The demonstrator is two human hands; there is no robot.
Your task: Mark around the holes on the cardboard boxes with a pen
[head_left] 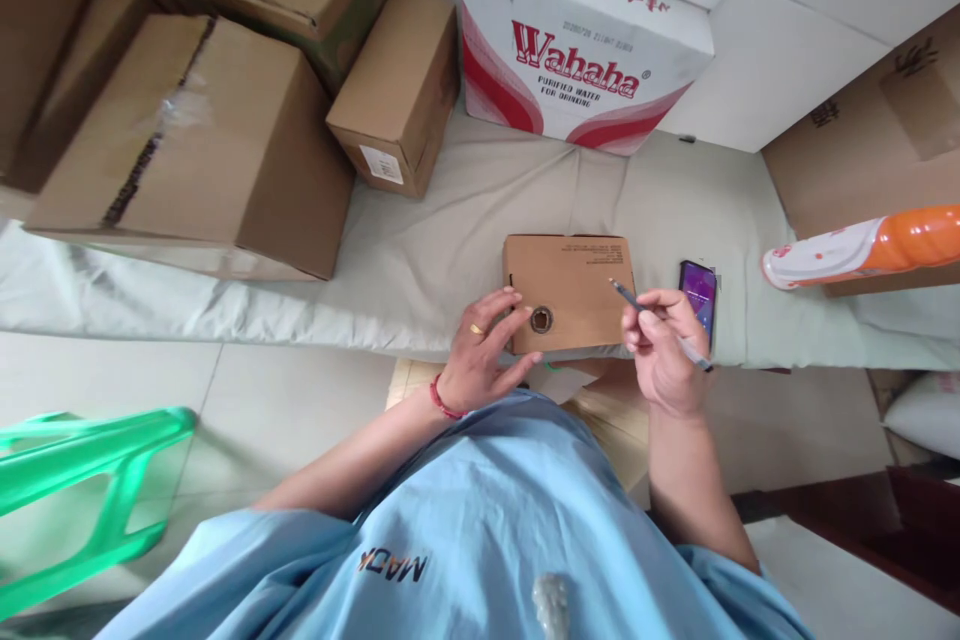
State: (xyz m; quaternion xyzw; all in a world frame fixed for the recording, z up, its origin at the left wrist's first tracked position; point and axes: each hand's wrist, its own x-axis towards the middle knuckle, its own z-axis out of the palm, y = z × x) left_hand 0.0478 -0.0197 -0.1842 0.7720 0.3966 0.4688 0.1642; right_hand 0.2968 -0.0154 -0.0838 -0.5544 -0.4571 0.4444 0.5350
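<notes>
A small brown cardboard box (574, 285) lies flat near the front edge of the cloth-covered surface. Printed lines run along its far right part, and a dark-rimmed round hole shows at its near left. My left hand (489, 345), with a ring and a red bracelet, is at the box's left side, fingers spread and fingertips at its edge. In my right hand (666, 350) a pen (694, 354) is pinched between thumb and fingers. Its tip points up and left, over the right part of the box; whether it touches, I cannot tell.
A phone (699, 295) with a lit screen lies right of the box. An orange-and-white bottle (862, 245) juts in from the right. Larger cartons (180, 130) and a white Wahaha carton (577, 50) stand behind. A green plastic stool (97, 480) is at lower left.
</notes>
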